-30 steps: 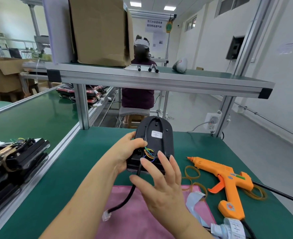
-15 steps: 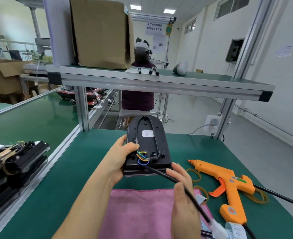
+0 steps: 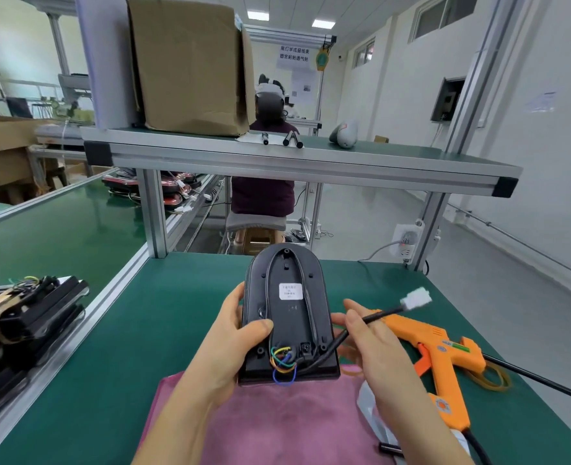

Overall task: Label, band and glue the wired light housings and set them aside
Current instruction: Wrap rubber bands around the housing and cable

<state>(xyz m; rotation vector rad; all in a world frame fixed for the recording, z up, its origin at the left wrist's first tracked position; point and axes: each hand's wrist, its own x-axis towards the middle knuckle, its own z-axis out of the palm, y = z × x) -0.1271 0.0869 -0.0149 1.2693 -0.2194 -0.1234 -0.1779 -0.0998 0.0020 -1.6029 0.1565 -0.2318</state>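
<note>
Label [image 3: 290, 291] is already on the housing [image 3: 290, 330], so I'd guess we're at the banding step. Left hand [image 3: 225, 350] grips the housing by its left edge, held just over the pink cloth [image 3: 277, 427]. The right hand [image 3: 378, 350] is on the housing's right, its fingers [image 3: 352, 317] pinching the black cable [image 3: 383, 313].

Next move probably needs the cable folded flat against the housing, then a rubber band [image 3: 493, 386] from right of it, by the glue gun [image 3: 445, 357].

Green surface [image 3: 143, 330], banded stack [image 3: 29, 313] far left of the housing, and a shelf [image 3: 311, 162] behind it.
</note>
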